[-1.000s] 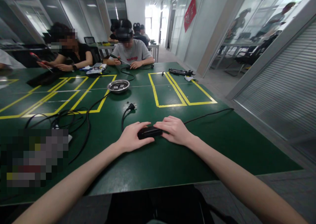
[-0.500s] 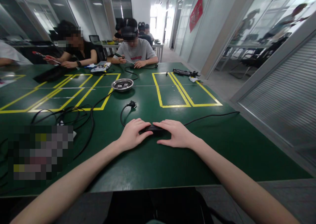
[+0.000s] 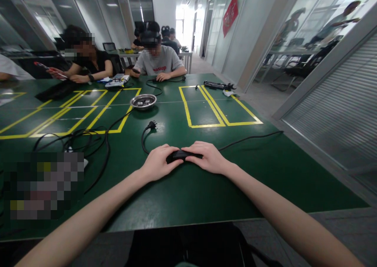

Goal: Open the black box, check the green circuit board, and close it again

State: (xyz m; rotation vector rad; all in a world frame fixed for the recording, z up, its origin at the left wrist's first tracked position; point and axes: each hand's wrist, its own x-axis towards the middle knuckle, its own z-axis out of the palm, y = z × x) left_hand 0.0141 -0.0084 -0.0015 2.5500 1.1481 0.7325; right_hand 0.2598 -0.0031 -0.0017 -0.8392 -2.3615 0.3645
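Note:
A black power adapter [image 3: 180, 155] lies low over the green table, directly in front of me. My left hand [image 3: 161, 161] grips its left end, thumb along the near side and fingers over the far side. On its right end my right hand [image 3: 209, 157] has the same kind of hold, thumb pressed to the near side. Both hands hide much of the adapter. From its left side a short black cord curls up to a plug [image 3: 151, 125] with its prongs showing. A thin black cable [image 3: 250, 138] runs off to the right.
A metal bowl [image 3: 143, 96] with small metal parts stands farther back. Coiled black cables [image 3: 85, 135] and a blurred-out item [image 3: 44, 186] lie at left. A folded black tripod-like item [image 3: 218, 85] lies at the back right. Co-workers [image 3: 160, 63] sit across the table [image 3: 182, 208].
My right thumb has come in against the adapter's near side, and more of its dark body shows between my hands. The whole view has shifted slightly.

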